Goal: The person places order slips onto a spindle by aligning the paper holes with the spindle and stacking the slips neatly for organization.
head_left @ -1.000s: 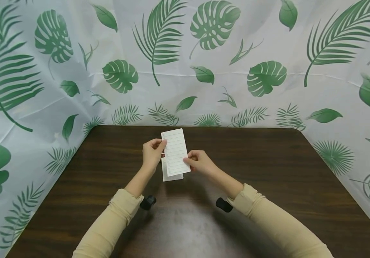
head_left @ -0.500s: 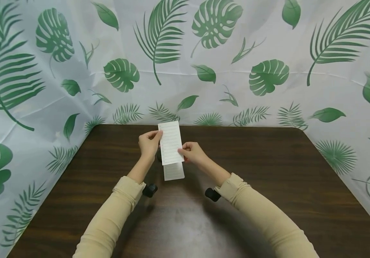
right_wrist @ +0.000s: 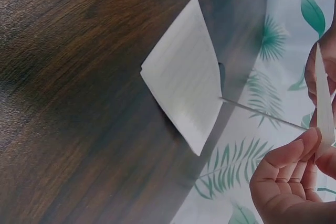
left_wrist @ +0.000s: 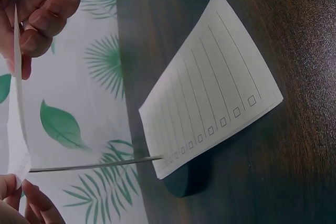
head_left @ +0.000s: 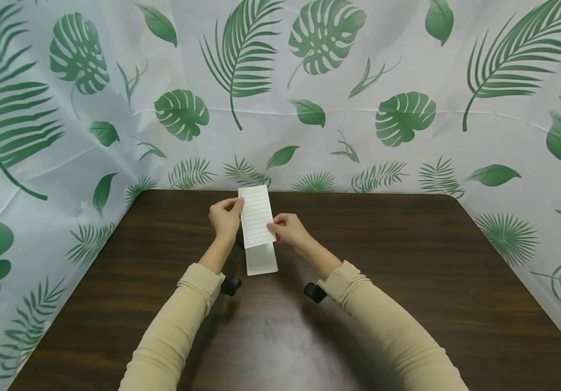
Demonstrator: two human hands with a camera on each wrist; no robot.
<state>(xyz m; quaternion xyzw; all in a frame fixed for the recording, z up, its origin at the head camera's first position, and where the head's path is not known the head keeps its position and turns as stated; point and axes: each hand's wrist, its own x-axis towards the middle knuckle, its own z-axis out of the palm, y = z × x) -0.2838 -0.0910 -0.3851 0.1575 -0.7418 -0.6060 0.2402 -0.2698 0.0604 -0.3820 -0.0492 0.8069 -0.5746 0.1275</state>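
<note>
Both hands hold up a white slip of paper [head_left: 256,217] with printed lines. My left hand [head_left: 225,218] pinches its left edge near the top; my right hand [head_left: 291,229] pinches the right edge lower down. Beneath it, a short stack of lined slips with checkboxes [left_wrist: 210,93] sits on a paper spike, whose dark base [left_wrist: 184,179] shows under the stack. The spike's thin metal rod [left_wrist: 94,167] sticks up through the stack near one edge and reaches the held slip. In the right wrist view, fingers of my right hand [right_wrist: 289,177] are curled beside the rod's upper end.
The dark wood table [head_left: 407,260] spreads around the spike. A white cloth with green leaves [head_left: 339,125] hangs behind it and along the sides. Black wrist devices [head_left: 315,292] sit under both sleeve cuffs.
Both hands have moved away from me and slightly left, carrying the slip along. More of the stack under it shows. Over the last half second they have shifted only a little.
</note>
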